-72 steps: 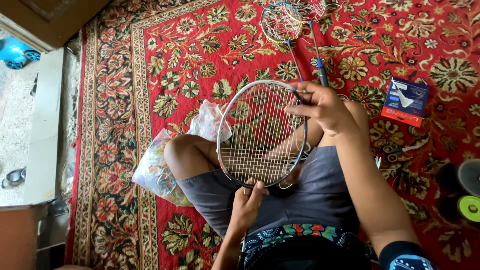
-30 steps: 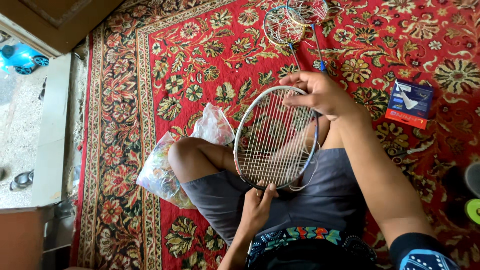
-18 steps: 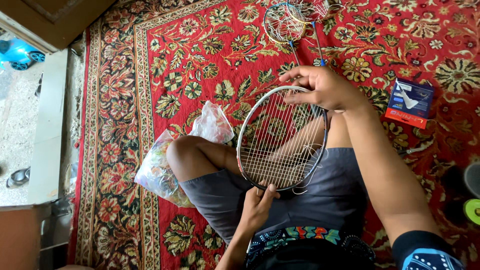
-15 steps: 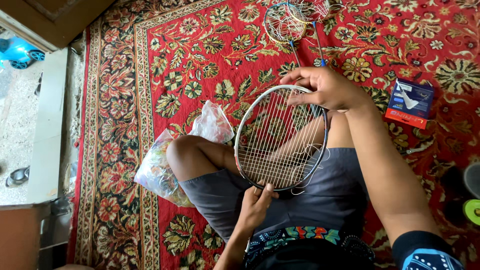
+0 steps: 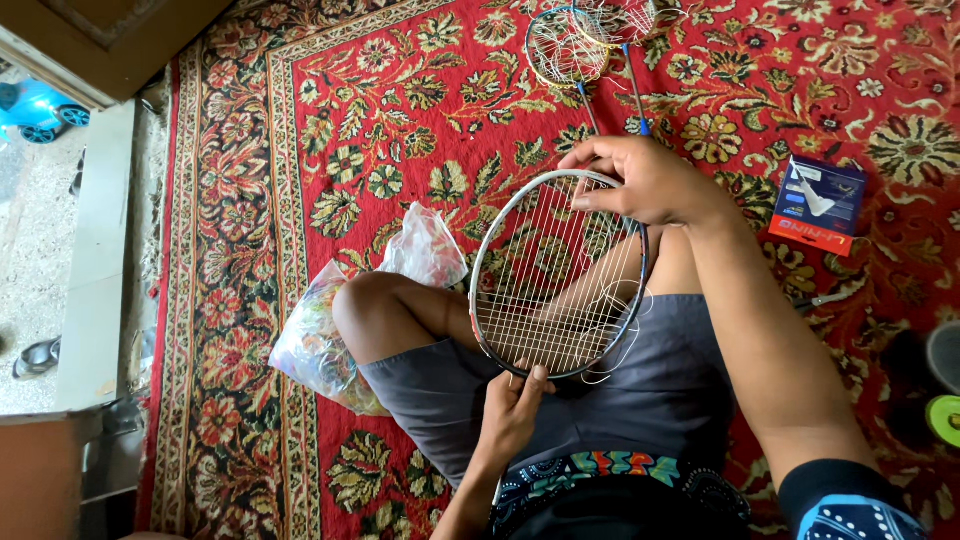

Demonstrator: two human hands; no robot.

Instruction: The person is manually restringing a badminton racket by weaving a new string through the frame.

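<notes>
I sit cross-legged on a red floral carpet with a badminton racket held over my lap, its oval head partly strung with white string. My left hand grips the racket at the base of the head, by the throat. My right hand rests on the top of the frame, fingers pinched on the string at the rim. Loose loops of white string hang off the right side of the head over my grey shorts.
A clear plastic bag of colourful bits lies by my left knee. Two more rackets lie on the carpet ahead. A blue and red box sits at right, a yellow-green reel at the right edge. A doorway step runs at left.
The racket head has shifted slightly right and tilted in my lap. My right hand has stayed at the top rim, working the string; my left hand has kept its grip at the throat.
</notes>
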